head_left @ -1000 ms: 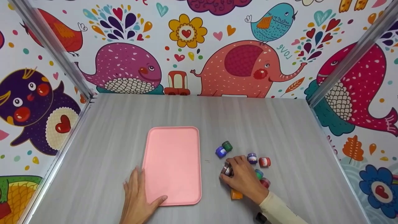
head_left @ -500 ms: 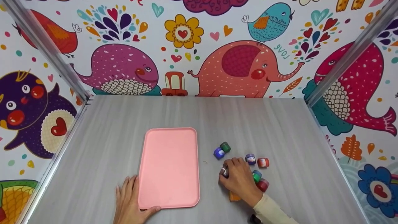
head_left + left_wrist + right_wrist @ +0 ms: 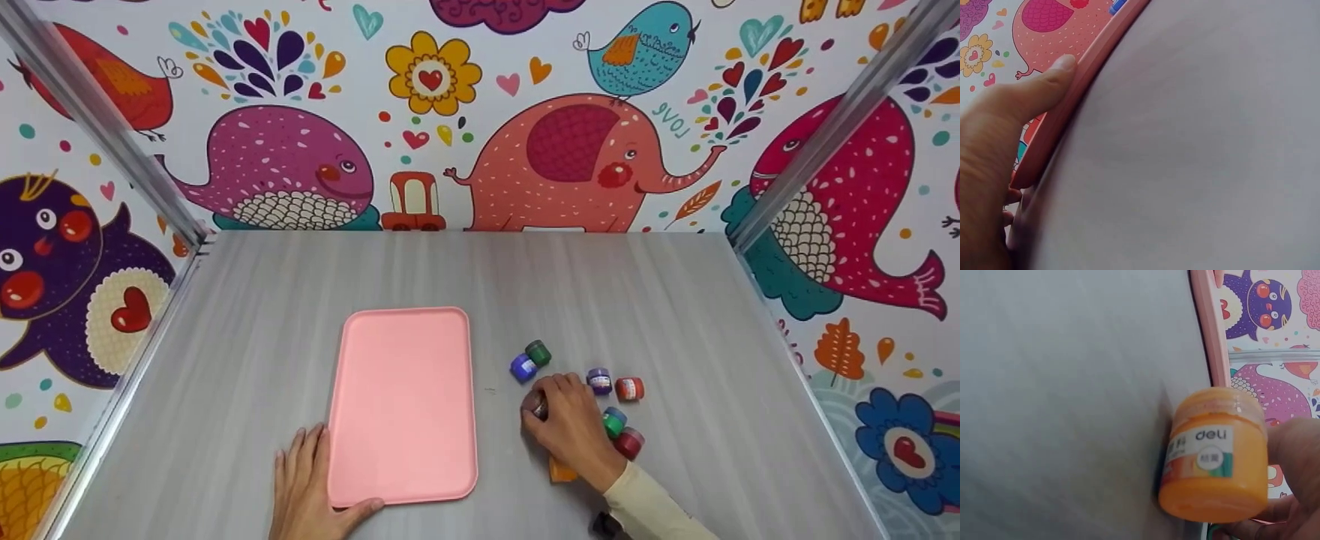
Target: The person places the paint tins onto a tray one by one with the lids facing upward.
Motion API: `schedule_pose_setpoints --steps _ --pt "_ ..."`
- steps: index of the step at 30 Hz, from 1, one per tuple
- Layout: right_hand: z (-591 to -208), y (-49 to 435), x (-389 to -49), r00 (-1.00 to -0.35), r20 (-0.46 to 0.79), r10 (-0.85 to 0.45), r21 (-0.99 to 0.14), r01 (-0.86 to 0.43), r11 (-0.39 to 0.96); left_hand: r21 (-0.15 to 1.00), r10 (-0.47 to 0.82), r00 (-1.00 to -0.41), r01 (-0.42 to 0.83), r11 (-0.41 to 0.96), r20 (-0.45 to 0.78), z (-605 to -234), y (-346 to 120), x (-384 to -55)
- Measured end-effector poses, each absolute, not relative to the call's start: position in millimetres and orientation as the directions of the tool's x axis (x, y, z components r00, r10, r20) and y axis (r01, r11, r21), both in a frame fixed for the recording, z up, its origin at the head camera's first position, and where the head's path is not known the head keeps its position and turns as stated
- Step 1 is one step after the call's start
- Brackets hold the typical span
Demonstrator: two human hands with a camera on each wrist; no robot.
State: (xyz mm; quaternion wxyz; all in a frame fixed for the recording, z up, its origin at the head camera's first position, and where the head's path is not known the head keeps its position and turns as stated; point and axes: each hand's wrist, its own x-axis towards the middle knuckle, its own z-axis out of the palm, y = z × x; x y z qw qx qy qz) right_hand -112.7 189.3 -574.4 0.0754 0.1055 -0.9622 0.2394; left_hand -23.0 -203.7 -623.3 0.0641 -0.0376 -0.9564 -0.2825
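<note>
My right hand [image 3: 574, 424] grips a dark brown paint jar [image 3: 535, 403] between thumb and fingers, right of the pink tray [image 3: 401, 405]; the hand covers part of the jar. Just below that hand lies an orange paint jar [image 3: 562, 470], large in the right wrist view with a deli label [image 3: 1213, 450]. My left hand [image 3: 311, 487] rests at the tray's near left corner. Its fingers lie straight along the left side, and the thumb [image 3: 1044, 90] touches the near rim.
Blue [image 3: 523, 367] and dark green [image 3: 538, 352] jars stand together beyond my right hand. Purple [image 3: 599, 381], red [image 3: 630, 388], green [image 3: 613, 422] and dark red [image 3: 629, 443] jars lie to its right. A cartoon-printed wall [image 3: 300, 165] borders the grey table [image 3: 262, 315].
The left hand has slid back toward me along the tray, its thumb now at the near rim. The brown jar has turned in my right fingers. The head view has shifted slightly.
</note>
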Motion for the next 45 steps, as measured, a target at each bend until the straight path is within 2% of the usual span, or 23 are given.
schedule_pose_setpoints --steps 5,11,24,45 --pt "-573 183 -112 -0.966 0.216 -0.143 -0.502 -0.235 0.833 0.543 0.029 -0.992 0.092 0.835 0.122 -622 -204 -22" --pt "-574 174 -112 -0.960 0.246 -0.132 -0.558 -0.252 0.791 0.538 0.032 -0.987 0.113 0.835 0.158 -624 -204 -22" --pt "-567 145 -117 -0.914 0.365 -0.177 -0.560 -0.367 0.742 0.542 0.031 -0.992 0.091 0.836 0.119 -622 -204 -22" --pt "-578 99 -115 -0.876 0.378 -0.300 -0.593 -0.478 0.648 0.550 0.026 -0.996 0.072 0.832 0.090 -619 -204 -23"
